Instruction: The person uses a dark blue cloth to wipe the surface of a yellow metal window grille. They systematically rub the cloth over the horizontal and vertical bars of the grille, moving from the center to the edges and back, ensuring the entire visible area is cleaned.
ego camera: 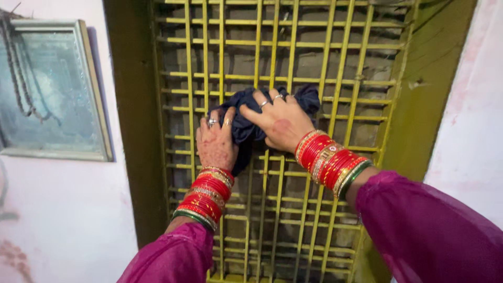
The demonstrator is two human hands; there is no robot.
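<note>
A dark blue cloth point(246, 123) is bunched against a yellow metal window grille point(335, 78). My left hand point(216, 141) presses flat on the cloth's left part, fingers pointing up, rings on two fingers. My right hand point(280, 123) lies over the cloth's top and right part, fingers spread and curled onto it. Both wrists carry stacks of red and gold bangles, and both arms wear purple sleeves. Part of the cloth is hidden under the hands.
The grille sits in a dark olive frame point(131, 131). A framed picture point(52, 89) with a dark string hangs on the pale pink wall at the left. Another pale wall point(471, 131) stands at the right. Behind the bars is a grey block wall.
</note>
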